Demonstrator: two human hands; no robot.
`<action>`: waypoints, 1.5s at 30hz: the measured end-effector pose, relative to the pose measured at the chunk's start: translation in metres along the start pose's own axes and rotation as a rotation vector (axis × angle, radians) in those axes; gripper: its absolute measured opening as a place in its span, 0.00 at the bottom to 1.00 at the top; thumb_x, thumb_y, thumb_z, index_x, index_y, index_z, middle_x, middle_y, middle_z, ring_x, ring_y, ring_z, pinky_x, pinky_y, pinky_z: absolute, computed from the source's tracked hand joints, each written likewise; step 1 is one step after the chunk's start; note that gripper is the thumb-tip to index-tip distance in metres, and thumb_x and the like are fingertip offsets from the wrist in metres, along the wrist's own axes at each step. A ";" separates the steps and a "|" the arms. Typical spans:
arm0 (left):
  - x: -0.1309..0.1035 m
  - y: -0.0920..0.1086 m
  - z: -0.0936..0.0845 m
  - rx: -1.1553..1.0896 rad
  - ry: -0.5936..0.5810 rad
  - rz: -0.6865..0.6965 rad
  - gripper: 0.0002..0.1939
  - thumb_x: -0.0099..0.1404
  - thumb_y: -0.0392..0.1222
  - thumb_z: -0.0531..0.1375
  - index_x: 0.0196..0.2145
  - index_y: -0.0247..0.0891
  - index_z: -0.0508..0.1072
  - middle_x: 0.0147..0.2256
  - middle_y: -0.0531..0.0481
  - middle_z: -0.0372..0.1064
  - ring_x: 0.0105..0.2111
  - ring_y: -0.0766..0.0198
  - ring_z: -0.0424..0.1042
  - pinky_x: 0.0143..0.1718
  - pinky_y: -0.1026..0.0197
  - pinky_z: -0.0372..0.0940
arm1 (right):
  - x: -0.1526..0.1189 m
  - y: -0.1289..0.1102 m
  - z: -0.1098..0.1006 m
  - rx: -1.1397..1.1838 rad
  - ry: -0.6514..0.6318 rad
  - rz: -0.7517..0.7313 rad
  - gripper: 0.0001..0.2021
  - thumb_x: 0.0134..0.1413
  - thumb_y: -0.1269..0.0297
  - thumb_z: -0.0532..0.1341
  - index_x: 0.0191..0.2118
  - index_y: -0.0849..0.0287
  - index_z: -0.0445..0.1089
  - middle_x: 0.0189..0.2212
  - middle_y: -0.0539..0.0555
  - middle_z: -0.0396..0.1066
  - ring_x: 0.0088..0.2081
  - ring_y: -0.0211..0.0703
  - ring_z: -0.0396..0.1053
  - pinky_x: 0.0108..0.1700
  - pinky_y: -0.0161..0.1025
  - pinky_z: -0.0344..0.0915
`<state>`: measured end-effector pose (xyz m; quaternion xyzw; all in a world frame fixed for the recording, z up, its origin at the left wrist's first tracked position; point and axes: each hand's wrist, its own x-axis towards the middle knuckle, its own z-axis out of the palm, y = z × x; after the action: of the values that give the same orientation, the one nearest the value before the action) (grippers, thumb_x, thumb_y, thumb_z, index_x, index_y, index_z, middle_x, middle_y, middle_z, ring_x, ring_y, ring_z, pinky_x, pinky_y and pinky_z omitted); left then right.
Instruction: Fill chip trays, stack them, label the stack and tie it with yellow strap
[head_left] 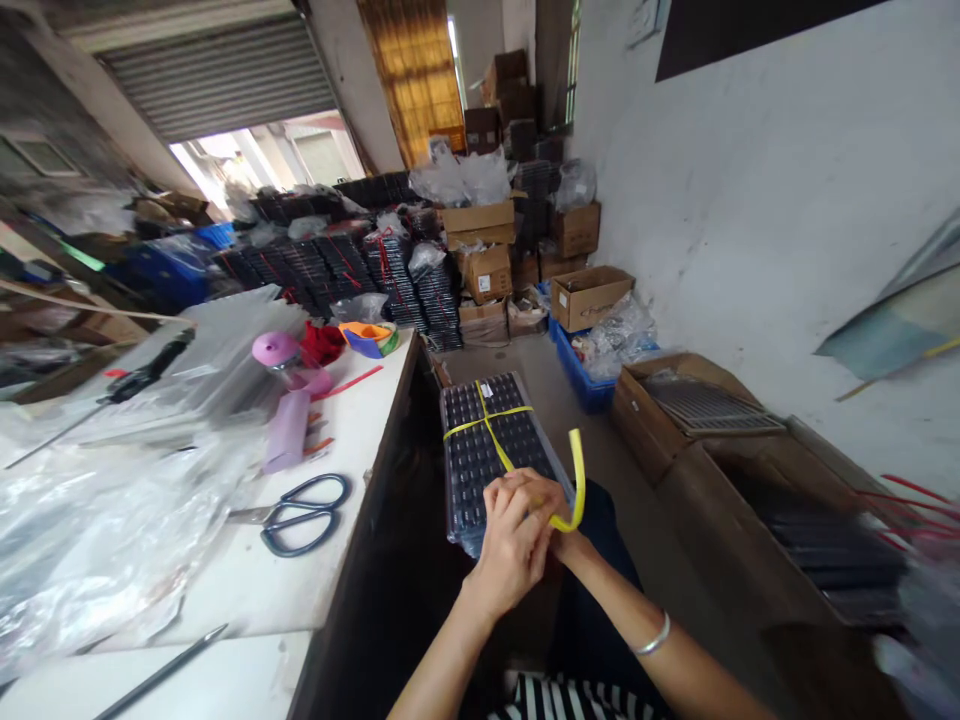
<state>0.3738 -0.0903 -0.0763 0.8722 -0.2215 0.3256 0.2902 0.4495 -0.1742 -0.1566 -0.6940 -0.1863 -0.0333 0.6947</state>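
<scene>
A stack of black trays (469, 475) in clear wrap lies low in front of me, beside the table. Yellow strap (466, 427) crosses its top in both directions, and a loose strap end curls up to the right of my hands. My left hand (510, 530) is closed on the strap at the near part of the stack. Just behind it, my right hand (546, 490) is closed on the strap too, partly hidden by the left. The fingers of both hands meet, so the exact grip does not show.
The white table (360, 400) on my left holds scissors (304, 515), a purple spray bottle (289, 355), plastic sheets (217, 350) and a black pen-like rod (161, 675). On the right stand a blue crate (596, 392) and open cardboard boxes (645, 425). Strapped tray stacks (390, 275) fill the back.
</scene>
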 end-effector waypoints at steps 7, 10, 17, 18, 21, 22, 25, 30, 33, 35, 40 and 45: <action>-0.020 -0.113 -0.009 -0.035 0.313 -0.661 0.20 0.66 0.47 0.52 0.53 0.38 0.64 0.49 0.39 0.62 0.51 0.52 0.62 0.52 0.45 0.57 | 0.007 -0.002 0.003 -0.186 -0.003 -0.097 0.19 0.64 0.55 0.47 0.26 0.59 0.65 0.19 0.47 0.62 0.21 0.35 0.62 0.28 0.35 0.60; -0.028 -0.155 -0.002 -0.076 0.262 -0.816 0.20 0.63 0.48 0.57 0.50 0.35 0.65 0.44 0.40 0.67 0.44 0.54 0.69 0.44 0.49 0.64 | 0.005 -0.005 0.004 -0.245 -0.038 -0.166 0.18 0.64 0.57 0.47 0.27 0.58 0.66 0.18 0.48 0.63 0.21 0.36 0.62 0.27 0.35 0.59; -0.030 -0.175 -0.006 -0.003 0.003 -0.961 0.12 0.63 0.48 0.58 0.33 0.34 0.69 0.29 0.53 0.66 0.28 0.66 0.67 0.31 0.59 0.65 | 0.004 -0.006 0.005 -0.323 -0.091 -0.273 0.16 0.64 0.62 0.45 0.28 0.58 0.65 0.21 0.51 0.66 0.24 0.38 0.65 0.29 0.36 0.60; -0.026 -0.173 -0.009 0.050 -0.025 -0.965 0.12 0.61 0.48 0.59 0.31 0.34 0.68 0.29 0.53 0.66 0.28 0.66 0.67 0.32 0.59 0.65 | 0.004 -0.006 0.005 -0.330 -0.100 -0.287 0.16 0.64 0.63 0.45 0.29 0.58 0.65 0.22 0.51 0.66 0.25 0.38 0.65 0.30 0.36 0.60; -0.008 -0.164 -0.012 0.233 -0.073 -0.924 0.09 0.58 0.42 0.62 0.36 0.37 0.69 0.37 0.48 0.67 0.40 0.57 0.67 0.41 0.52 0.62 | 0.003 -0.005 0.006 -0.353 -0.126 -0.335 0.15 0.64 0.65 0.46 0.27 0.57 0.63 0.22 0.51 0.66 0.25 0.38 0.64 0.29 0.36 0.60; 0.000 -0.159 -0.010 0.284 -0.085 -0.894 0.10 0.59 0.39 0.60 0.39 0.39 0.69 0.42 0.46 0.66 0.44 0.54 0.65 0.44 0.50 0.60 | 0.003 -0.005 0.006 -0.363 -0.132 -0.352 0.15 0.64 0.65 0.46 0.26 0.56 0.62 0.22 0.51 0.65 0.25 0.38 0.64 0.29 0.36 0.59; 0.027 -0.146 0.009 0.371 -0.146 -0.802 0.15 0.63 0.37 0.54 0.48 0.42 0.66 0.49 0.44 0.63 0.50 0.53 0.62 0.49 0.49 0.56 | 0.003 -0.004 0.006 -0.396 -0.140 -0.390 0.16 0.63 0.66 0.47 0.24 0.56 0.60 0.21 0.51 0.63 0.25 0.39 0.63 0.28 0.37 0.59; 0.061 -0.144 0.042 0.473 -0.259 -0.793 0.24 0.57 0.52 0.61 0.47 0.35 0.67 0.45 0.38 0.65 0.49 0.46 0.63 0.46 0.48 0.58 | 0.004 -0.004 0.006 -0.444 -0.138 -0.409 0.15 0.64 0.68 0.46 0.26 0.57 0.60 0.22 0.53 0.63 0.25 0.40 0.63 0.29 0.38 0.59; 0.069 -0.152 0.044 0.506 -0.322 -0.801 0.24 0.58 0.50 0.61 0.49 0.38 0.65 0.44 0.41 0.68 0.47 0.49 0.66 0.44 0.50 0.60 | 0.003 -0.003 0.006 -0.460 -0.139 -0.417 0.14 0.63 0.68 0.46 0.26 0.57 0.60 0.23 0.53 0.64 0.27 0.41 0.64 0.30 0.38 0.59; 0.072 -0.152 0.041 0.521 -0.369 -0.785 0.17 0.60 0.48 0.59 0.47 0.42 0.68 0.42 0.43 0.69 0.45 0.51 0.67 0.43 0.51 0.60 | 0.003 -0.003 0.006 -0.462 -0.140 -0.426 0.14 0.63 0.68 0.46 0.27 0.57 0.61 0.24 0.54 0.65 0.28 0.42 0.64 0.31 0.38 0.60; 0.085 -0.133 0.054 0.609 -0.409 -0.669 0.17 0.63 0.53 0.55 0.42 0.39 0.71 0.52 0.37 0.60 0.54 0.44 0.57 0.49 0.42 0.53 | 0.004 -0.002 0.006 -0.463 -0.141 -0.453 0.13 0.62 0.68 0.47 0.27 0.56 0.61 0.24 0.54 0.65 0.28 0.42 0.64 0.30 0.39 0.60; 0.101 -0.127 0.090 0.591 -0.495 -0.621 0.24 0.61 0.58 0.55 0.41 0.33 0.69 0.44 0.34 0.67 0.47 0.43 0.63 0.45 0.41 0.56 | 0.004 0.001 0.006 -0.459 -0.138 -0.452 0.14 0.62 0.68 0.46 0.26 0.56 0.61 0.24 0.55 0.66 0.28 0.43 0.64 0.30 0.39 0.60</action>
<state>0.5560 -0.0759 -0.1080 0.9932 0.0881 0.0556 0.0525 0.4526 -0.1676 -0.1566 -0.7742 -0.3698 -0.1806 0.4809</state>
